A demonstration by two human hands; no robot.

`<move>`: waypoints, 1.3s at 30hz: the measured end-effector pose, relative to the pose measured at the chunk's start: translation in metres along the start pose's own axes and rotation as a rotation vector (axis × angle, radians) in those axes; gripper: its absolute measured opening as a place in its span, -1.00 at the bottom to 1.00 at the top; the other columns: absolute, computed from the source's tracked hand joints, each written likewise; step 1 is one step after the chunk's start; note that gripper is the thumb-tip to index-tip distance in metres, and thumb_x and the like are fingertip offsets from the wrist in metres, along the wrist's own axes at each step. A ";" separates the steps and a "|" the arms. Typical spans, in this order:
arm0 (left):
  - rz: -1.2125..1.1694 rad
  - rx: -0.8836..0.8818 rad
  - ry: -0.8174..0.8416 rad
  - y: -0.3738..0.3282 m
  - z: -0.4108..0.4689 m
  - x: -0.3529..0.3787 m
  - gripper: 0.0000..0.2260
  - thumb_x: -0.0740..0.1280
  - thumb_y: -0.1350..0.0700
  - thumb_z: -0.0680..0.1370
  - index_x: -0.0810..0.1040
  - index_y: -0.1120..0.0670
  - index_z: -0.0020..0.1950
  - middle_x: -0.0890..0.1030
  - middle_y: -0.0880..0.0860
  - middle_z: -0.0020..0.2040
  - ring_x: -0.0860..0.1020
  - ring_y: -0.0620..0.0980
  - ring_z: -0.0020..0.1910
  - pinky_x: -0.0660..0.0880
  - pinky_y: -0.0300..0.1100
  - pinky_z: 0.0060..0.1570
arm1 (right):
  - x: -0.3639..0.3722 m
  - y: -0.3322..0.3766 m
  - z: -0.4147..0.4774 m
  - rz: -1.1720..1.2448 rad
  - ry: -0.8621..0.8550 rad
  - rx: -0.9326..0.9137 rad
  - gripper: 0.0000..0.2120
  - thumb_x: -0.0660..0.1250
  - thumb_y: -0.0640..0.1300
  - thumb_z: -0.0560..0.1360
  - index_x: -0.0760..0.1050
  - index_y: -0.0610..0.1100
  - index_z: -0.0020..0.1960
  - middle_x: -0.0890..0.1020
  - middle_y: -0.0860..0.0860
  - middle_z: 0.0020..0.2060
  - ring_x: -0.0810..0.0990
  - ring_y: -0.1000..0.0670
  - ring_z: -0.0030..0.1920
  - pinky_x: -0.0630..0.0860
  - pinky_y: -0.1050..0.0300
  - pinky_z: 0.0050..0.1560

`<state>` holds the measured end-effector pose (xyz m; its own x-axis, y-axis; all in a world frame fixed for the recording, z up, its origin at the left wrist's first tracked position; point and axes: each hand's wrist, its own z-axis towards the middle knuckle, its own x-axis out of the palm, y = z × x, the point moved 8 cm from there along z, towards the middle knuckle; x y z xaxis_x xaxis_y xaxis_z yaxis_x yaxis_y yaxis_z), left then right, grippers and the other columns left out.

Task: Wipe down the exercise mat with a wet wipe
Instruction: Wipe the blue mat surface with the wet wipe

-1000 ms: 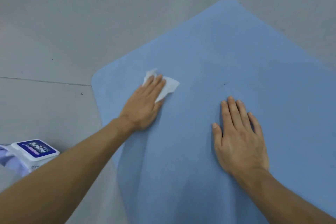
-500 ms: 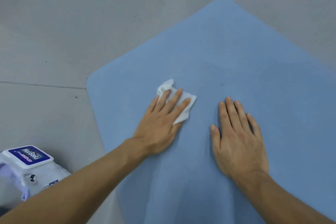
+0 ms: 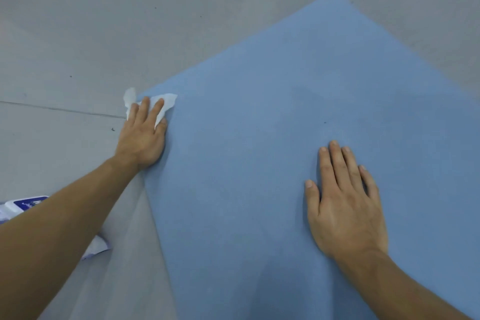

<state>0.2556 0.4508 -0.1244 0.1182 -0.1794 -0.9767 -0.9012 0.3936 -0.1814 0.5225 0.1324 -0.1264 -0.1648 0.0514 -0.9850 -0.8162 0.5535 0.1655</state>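
Underneath everything, the grey floor point(image 3: 104, 34); spread flat on it and running away to the far right, the blue exercise mat point(image 3: 259, 163). Braced on the mat's near right part with the right hand point(image 3: 345, 205), flat, fingers straight, grasping nothing. Pressing at the mat's left corner with the left hand point(image 3: 142, 138), fingers straight and released, pinning rather than gripping. Near left, mostly hidden behind the forearm, the wipes pack point(image 3: 23, 205), close enough to be knocked by an elbow. Under those left fingers, the white wet wipe point(image 3: 167, 100), its far-left flap overhanging the mat edge above the floor. Risks picking up floor grit there and dragging it back across the mat; risks bunching or slipping from under flat fingers, leaving patches unwiped; could lift the corner if pushed outward.
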 end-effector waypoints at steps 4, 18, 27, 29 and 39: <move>-0.005 0.078 0.005 -0.030 -0.017 0.007 -0.44 -0.03 -0.07 0.67 0.17 0.09 0.66 0.10 0.23 0.66 0.05 0.33 0.62 0.01 0.17 0.59 | 0.000 -0.001 0.000 0.005 -0.012 0.003 -0.37 -0.08 0.12 0.66 0.12 -0.15 0.65 0.10 -0.02 0.65 0.02 -0.01 0.65 0.08 -0.09 0.61; 0.062 0.532 0.141 -0.123 -0.125 0.032 -0.50 -0.08 -0.11 0.70 0.04 -0.11 0.66 -0.02 -0.04 0.68 -0.11 0.02 0.67 -0.05 -0.03 0.61 | 0.000 0.000 0.000 -0.007 0.014 -0.001 -0.35 -0.14 0.13 0.65 0.08 -0.13 0.66 0.06 -0.02 0.66 -0.01 -0.01 0.66 0.05 -0.08 0.62; 0.003 0.052 0.020 0.013 -0.030 0.000 -0.51 0.02 -0.01 0.75 0.13 0.10 0.67 0.05 0.15 0.68 0.00 0.20 0.65 -0.10 -0.01 0.61 | 0.001 -0.001 -0.001 -0.003 0.004 -0.002 -0.36 -0.11 0.13 0.66 0.07 -0.14 0.66 0.07 -0.02 0.66 -0.01 -0.01 0.66 0.07 -0.09 0.62; -0.023 0.027 0.003 0.017 -0.028 0.002 -0.52 0.06 0.06 0.75 0.11 0.08 0.67 0.04 0.14 0.68 -0.02 0.19 0.65 -0.08 0.01 0.61 | 0.001 -0.001 0.000 -0.004 -0.003 0.001 -0.36 -0.11 0.13 0.66 0.08 -0.14 0.66 0.08 -0.02 0.65 0.00 -0.01 0.66 0.07 -0.09 0.61; 0.017 0.286 0.148 -0.053 -0.104 0.022 -0.44 -0.18 -0.20 0.65 -0.12 -0.10 0.65 -0.13 -0.07 0.68 -0.20 -0.01 0.66 -0.04 0.10 0.62 | 0.000 0.001 0.000 0.002 0.005 0.003 -0.35 -0.12 0.13 0.65 0.09 -0.14 0.66 0.08 -0.01 0.65 -0.01 0.00 0.66 0.05 -0.07 0.62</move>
<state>0.2631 0.3322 -0.1240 0.0233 -0.2912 -0.9564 -0.7461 0.6317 -0.2105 0.5221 0.1330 -0.1266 -0.1690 0.0484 -0.9844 -0.8143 0.5559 0.1671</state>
